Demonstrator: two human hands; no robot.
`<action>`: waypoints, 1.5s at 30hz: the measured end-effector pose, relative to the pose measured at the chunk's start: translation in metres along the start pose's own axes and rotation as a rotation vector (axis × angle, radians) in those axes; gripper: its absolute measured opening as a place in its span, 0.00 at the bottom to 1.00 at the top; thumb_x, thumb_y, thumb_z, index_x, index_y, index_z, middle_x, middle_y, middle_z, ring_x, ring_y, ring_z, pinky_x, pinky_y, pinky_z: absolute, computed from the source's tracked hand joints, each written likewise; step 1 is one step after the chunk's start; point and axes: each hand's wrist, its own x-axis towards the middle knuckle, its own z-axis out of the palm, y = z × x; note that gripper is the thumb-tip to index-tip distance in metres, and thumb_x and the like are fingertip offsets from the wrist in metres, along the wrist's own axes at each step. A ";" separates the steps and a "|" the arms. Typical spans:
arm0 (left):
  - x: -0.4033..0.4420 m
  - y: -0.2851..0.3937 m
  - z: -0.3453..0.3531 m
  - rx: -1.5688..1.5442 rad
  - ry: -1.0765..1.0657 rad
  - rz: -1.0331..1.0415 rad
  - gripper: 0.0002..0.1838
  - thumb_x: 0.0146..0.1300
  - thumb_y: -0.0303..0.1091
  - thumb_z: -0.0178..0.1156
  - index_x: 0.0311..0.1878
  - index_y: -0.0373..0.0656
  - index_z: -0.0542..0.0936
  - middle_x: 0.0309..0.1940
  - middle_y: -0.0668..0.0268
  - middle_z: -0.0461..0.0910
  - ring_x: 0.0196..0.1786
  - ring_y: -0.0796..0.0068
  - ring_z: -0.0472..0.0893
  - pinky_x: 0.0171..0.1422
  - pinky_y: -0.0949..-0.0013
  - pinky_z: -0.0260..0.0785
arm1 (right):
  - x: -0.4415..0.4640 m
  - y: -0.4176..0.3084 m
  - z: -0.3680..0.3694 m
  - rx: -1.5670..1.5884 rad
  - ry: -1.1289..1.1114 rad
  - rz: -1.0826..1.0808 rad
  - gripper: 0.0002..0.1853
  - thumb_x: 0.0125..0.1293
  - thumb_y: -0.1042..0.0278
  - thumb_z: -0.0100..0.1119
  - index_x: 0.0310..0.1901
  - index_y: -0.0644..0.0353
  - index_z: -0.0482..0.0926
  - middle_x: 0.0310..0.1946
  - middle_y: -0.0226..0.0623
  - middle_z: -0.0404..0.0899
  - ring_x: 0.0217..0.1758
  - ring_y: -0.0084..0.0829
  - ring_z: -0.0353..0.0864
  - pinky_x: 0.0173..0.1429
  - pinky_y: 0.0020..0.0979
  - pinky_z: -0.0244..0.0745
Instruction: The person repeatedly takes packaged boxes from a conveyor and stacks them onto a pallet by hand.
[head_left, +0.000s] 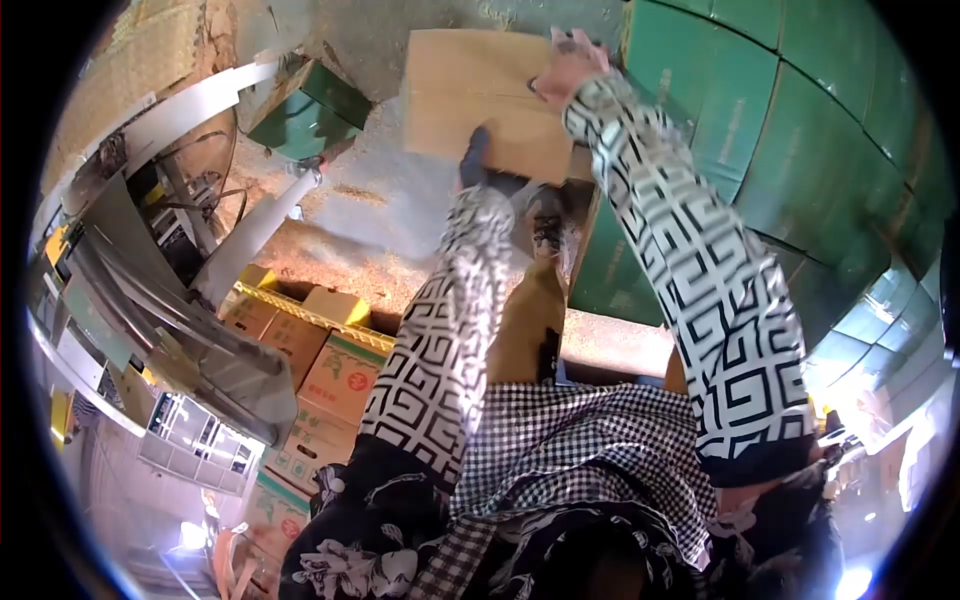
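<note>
A plain brown cardboard box (480, 95) is at the top centre, tilted slightly. On its near edge lies my left hand (475, 158), dark-covered, with the thumb on the box's face and the other fingers hidden. My right hand (574, 70) grips the box at its far right side, the thumb over the edge. Patterned black-and-white sleeves cover both forearms.
Stacked green boxes (720, 110) rise at the right. A single green box (315, 112) sits at the upper left, near a curved metal machine frame (235, 240). Printed cartons (340, 375) and a yellow crate edge (310, 315) are at the lower left.
</note>
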 end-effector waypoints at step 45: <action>-0.101 -0.447 0.265 1.584 -0.779 0.577 0.23 0.53 0.36 0.61 0.52 0.38 0.72 0.44 0.52 0.77 0.49 0.56 0.76 0.54 0.66 0.67 | -0.390 0.453 -0.081 0.066 0.935 0.792 0.28 0.54 0.47 0.56 0.55 0.52 0.69 0.55 0.42 0.66 0.60 0.45 0.62 0.63 0.50 0.52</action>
